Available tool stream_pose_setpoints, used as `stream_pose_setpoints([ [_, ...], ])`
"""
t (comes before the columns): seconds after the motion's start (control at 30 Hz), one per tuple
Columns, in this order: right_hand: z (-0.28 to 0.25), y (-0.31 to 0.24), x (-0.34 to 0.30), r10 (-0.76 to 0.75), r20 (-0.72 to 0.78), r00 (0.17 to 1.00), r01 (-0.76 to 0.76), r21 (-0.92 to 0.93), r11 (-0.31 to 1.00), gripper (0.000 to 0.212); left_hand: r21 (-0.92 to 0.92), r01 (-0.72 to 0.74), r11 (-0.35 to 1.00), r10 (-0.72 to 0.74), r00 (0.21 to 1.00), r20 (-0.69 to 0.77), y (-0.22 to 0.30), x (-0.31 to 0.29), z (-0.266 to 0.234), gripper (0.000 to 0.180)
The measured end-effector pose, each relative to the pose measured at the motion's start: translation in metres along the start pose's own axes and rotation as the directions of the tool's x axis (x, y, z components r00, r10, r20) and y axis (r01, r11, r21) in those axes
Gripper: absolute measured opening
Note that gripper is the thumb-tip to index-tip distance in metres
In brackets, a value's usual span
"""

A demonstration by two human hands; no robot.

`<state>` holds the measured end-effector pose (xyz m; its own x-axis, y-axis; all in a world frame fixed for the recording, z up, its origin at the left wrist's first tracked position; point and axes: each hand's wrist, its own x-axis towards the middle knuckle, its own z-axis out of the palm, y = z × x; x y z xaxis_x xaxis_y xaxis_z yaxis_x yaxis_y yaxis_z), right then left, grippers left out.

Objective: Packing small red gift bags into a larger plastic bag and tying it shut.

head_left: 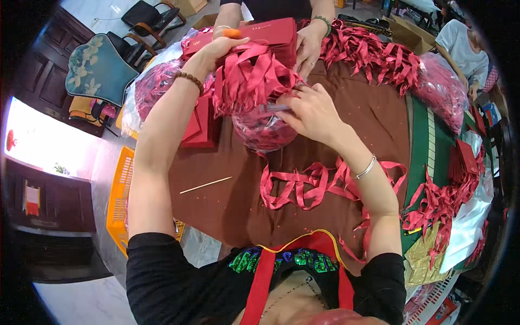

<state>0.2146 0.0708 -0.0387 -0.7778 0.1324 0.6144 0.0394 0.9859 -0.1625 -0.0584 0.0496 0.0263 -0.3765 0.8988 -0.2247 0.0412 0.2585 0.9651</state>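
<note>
A thick stack of red paper envelopes or bags (pixel 271 33) is held up over the far side of the table, with a dense bunch of red ribbons (pixel 246 81) hanging from its near edge. My left hand (pixel 218 50) is closed around the stack's left part. Another person's hands also hold this stack from the far side; one hand (pixel 310 46) is at its right end. My right hand (pixel 313 115) is pinched at the right edge of the ribbons. A slim grey piece (pixel 276 108) shows at its fingertips; its kind is unclear.
Behind the ribbons lies a clear plastic bag of red material (pixel 265 135). More red paper pieces (pixel 201 130) stand left, by a thin stick (pixel 206 184). Loose ribbon (pixel 303 187) trails across the brown cloth. An orange crate (pixel 119 200) stands left; another person (pixel 463 49) sits far right.
</note>
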Motion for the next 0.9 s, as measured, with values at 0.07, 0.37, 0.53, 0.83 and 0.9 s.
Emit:
stream_pose_setpoints([
  [0.07, -0.003, 0.002, -0.001, -0.023, -0.022, 1.000, 0.023, -0.003, 1.000, 0.019, -0.015, 0.078, 0.997, -0.077, 0.997, 0.028, -0.001, -0.006, -0.002, 0.018],
  [0.37, 0.006, 0.002, -0.014, 0.005, -0.119, 0.993, -0.031, -0.216, 0.976, 0.032, 0.219, 0.228, 0.949, -0.228, 0.973, -0.026, 0.014, -0.013, 0.017, 0.022],
  [0.53, 0.004, -0.002, -0.013, 0.181, 0.101, 0.978, -0.163, -0.171, 0.972, 0.029, 0.208, 0.160, 0.965, -0.175, 0.983, 0.057, 0.009, -0.007, 0.014, 0.024],
  [0.83, -0.010, 0.000, -0.004, 0.231, 0.122, 0.965, -0.190, -0.281, 0.941, 0.030, 0.276, -0.046, 0.960, 0.035, 0.998, 0.044, 0.000, -0.018, -0.004, 0.044],
  [0.9, -0.014, 0.012, -0.013, 0.186, 0.134, 0.973, -0.143, -0.276, 0.950, 0.031, 0.153, -0.086, 0.985, 0.074, 0.994, 0.080, -0.002, -0.026, 0.005, 0.048],
])
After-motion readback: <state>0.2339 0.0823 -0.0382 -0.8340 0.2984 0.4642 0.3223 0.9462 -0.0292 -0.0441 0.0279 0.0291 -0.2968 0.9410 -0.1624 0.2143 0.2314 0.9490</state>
